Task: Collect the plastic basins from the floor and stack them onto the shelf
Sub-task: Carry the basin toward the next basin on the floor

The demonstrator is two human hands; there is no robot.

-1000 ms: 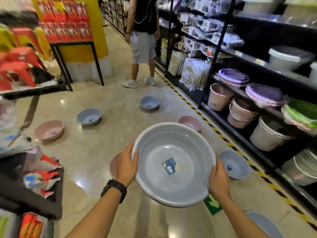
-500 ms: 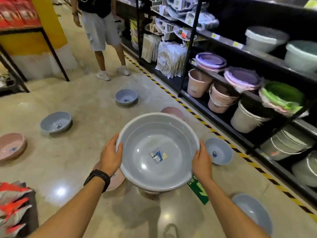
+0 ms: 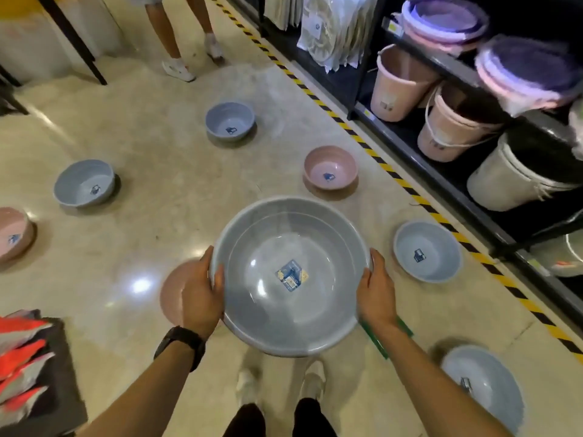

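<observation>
left hand (image 3: 202,294) at 9 o'clock and right hand (image 3: 375,291) at 3 o'clock, each grip clamped on grey basin (image 3: 290,275) rim, held above floor (image 3: 164,184).

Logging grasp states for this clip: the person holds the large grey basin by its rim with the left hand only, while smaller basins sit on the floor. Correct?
Not quite. The head view shows both hands on the large grey basin: the left hand and the right hand grip opposite sides of its rim. The smaller basins do sit on the floor.
</observation>
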